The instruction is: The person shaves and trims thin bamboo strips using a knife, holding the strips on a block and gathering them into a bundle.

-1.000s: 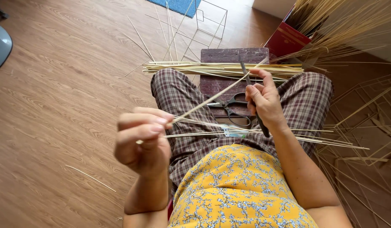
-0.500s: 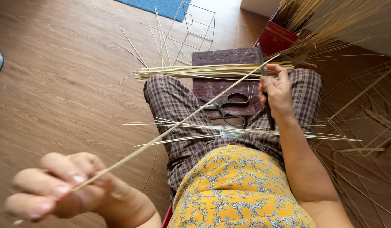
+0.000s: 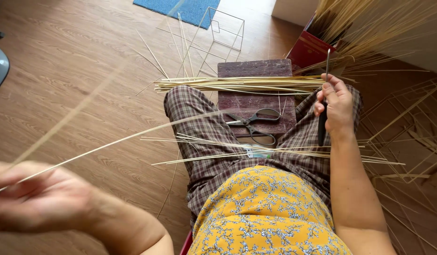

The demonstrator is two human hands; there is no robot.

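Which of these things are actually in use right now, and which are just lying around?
In use:
left hand holding a long thin strip
right hand gripping a knife
strips across the lap

Lying about:
scissors
wooden block
wire frame
blue mat

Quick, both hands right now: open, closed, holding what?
Left hand: blurred, grip closed on a long thin bamboo strip.
Right hand: grip closed on a dark-handled knife, blade pointing up.

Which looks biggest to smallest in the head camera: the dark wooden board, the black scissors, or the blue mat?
1. Dark wooden board, largest.
2. Blue mat, though the picture's top edge cuts it off and it lies farther away, so its true size is unsure.
3. Black scissors, smallest.
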